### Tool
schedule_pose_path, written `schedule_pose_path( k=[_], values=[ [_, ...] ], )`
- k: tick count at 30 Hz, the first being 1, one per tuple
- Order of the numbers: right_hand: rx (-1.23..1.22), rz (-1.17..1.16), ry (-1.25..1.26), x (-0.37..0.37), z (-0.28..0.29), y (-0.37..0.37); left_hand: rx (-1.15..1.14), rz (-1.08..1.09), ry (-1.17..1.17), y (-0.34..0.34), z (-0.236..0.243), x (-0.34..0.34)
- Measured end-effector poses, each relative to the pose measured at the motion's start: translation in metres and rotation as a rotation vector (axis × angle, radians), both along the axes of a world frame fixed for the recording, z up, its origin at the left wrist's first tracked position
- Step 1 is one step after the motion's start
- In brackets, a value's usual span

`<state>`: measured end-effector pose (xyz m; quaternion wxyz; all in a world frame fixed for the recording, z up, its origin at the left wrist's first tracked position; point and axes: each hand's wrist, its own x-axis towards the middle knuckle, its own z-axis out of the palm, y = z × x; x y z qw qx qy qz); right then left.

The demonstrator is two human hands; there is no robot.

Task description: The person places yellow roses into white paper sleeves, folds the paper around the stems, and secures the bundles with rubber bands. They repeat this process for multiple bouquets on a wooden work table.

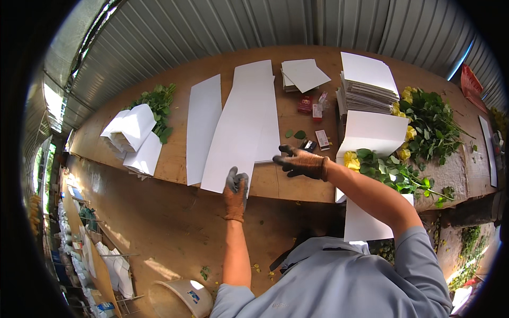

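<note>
- Long wooden workbench [175,159] spans the view from left to right, in front of a corrugated metal wall [212,26].
- Tall white paper sheet [241,127] lies flat on the bench, centre, its near corner reaching the bench's front edge; a second, narrower white sheet [203,127] lies just beside it on the left.
- Stack of white paper sheets [366,87] stands at the far right of the bench; a smaller pile of white sheets [303,74] sits near it at the back.
- Folded white paper wraps [132,138] lie at the left end, next to loose green leaves [157,103].
- Yellow roses with green foliage [392,169] lie on another white sheet [371,135] at the right; a further bunch of yellow roses [432,119] lies behind it.
- Left hand [235,188], in a brown and grey work glove, rests at the near corner of the tall white paper sheet, fingers touching it; whether it pinches the sheet cannot be told.
- Right hand [301,161], in a brown and dark glove, hovers above the bench just right of the same sheet, fingers loosely curled, grasping nothing.
- Small red boxes [310,106] and small dark items [307,144] lie between the sheets and the stack.
</note>
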<state>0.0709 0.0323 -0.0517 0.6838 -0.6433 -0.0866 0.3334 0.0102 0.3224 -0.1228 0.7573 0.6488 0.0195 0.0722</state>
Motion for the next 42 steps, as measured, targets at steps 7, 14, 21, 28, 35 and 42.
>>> schedule_pose_path(
  k=[7,14,21,28,35,42],
  values=[
    [-0.272,0.191,-0.072,-0.005,-0.006,-0.028,1.645,0.011,0.342,0.009,-0.022,-0.006],
    [-0.244,0.096,0.074,-0.001,-0.007,-0.021,1.443,0.023,-0.164,0.033,0.012,-0.004],
    [-0.399,0.01,-0.235,-0.007,0.022,0.01,0.936,-0.412,-0.347,-0.067,0.134,-0.079],
    [-0.031,0.602,-0.519,-0.081,0.157,-0.024,-0.509,-0.119,0.418,0.064,-0.002,-0.022],
    [0.214,0.686,-0.648,-0.159,0.151,-0.082,-0.779,-0.256,0.153,-0.008,-0.011,0.044],
    [0.117,0.587,-0.712,-0.218,0.182,-0.226,0.188,-0.483,0.065,-0.183,0.016,-0.006]
  ],
)
